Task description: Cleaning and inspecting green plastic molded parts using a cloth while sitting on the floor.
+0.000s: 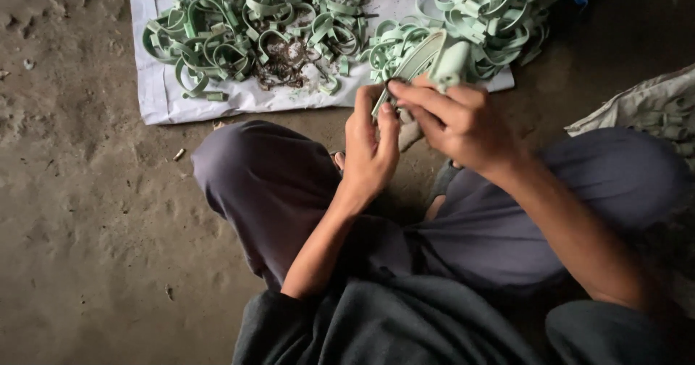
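Both hands pinching one pale green clip (427,59), left hand (371,144), right hand (460,119), clip's lower end hidden by fingers

The scene is dim and flat, with soft light that seems to come from the top of the frame, where the white sheet (156,97) is the brightest patch and shows no glare. Shadows pool softly under the knees and darken the lower and right edges, and the picture is slightly soft and grainy, with fingers (427,101) a little blurred
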